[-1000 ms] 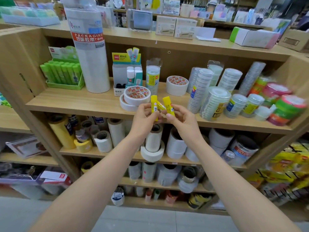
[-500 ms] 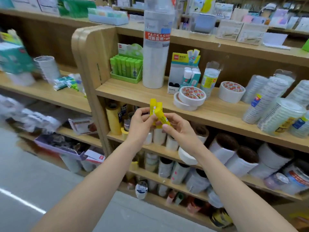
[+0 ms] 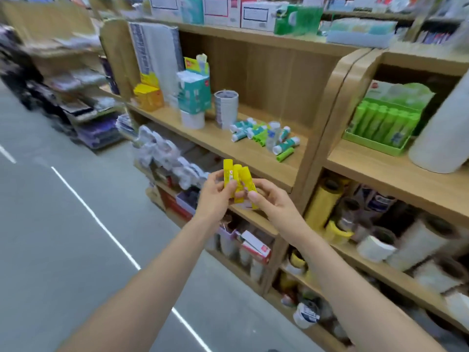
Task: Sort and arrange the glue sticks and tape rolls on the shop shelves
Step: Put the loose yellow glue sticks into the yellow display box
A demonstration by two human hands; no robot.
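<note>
Three yellow glue sticks (image 3: 238,180) stand bunched together between my hands at the middle of the view. My left hand (image 3: 215,196) grips them from the left and my right hand (image 3: 272,201) pinches them from the right. Above them, on a wooden shelf (image 3: 228,146), lies a loose heap of teal and green glue sticks (image 3: 264,138). A green tray of upright green glue sticks (image 3: 380,125) sits on the shelf unit to the right. Tape rolls (image 3: 375,247) crowd the lower right shelves.
A yellow box (image 3: 148,96), a teal box (image 3: 194,94) and a stack of clear tape (image 3: 225,107) stand on the left unit's shelf. A big white roll (image 3: 441,138) stands far right. Grey aisle floor (image 3: 63,224) with a white line lies left.
My view has swung left along the shelves, from the tape section to the neighbouring unit. Both hands still hold the yellow glue sticks, now bunched closer together.
</note>
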